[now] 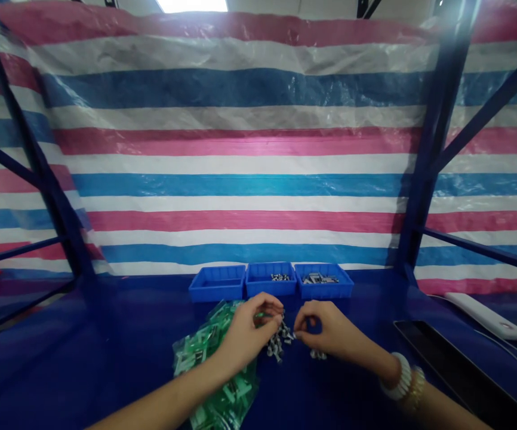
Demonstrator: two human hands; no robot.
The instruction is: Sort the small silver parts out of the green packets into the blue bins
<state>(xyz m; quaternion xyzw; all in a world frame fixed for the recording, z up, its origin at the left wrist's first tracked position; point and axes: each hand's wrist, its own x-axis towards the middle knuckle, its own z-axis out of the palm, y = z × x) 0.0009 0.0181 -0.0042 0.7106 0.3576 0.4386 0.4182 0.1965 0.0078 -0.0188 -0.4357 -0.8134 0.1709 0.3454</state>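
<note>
A small pile of silvery metal parts, which look like screws [275, 346], lies on the dark blue table between my two hands. My left hand [256, 328] is over the pile's left side, thumb and fingers brought together; what they pinch, if anything, is too small to name. Across from it, my right hand [323, 327] has its thumb and index finger closed at the pile's right edge, and any part between them cannot be made out. Several similar metal pieces [318, 354] lie just under the right hand. Beside my left forearm are clear plastic bags with green and white parts [236, 391].
Three blue bins stand in a row behind my hands: a left bin [217, 294], a middle bin [271, 289] with small metal parts, and a right bin [327, 291] with longer metal pieces. At right lie a black flat device [455, 364] and a white power strip [486, 315].
</note>
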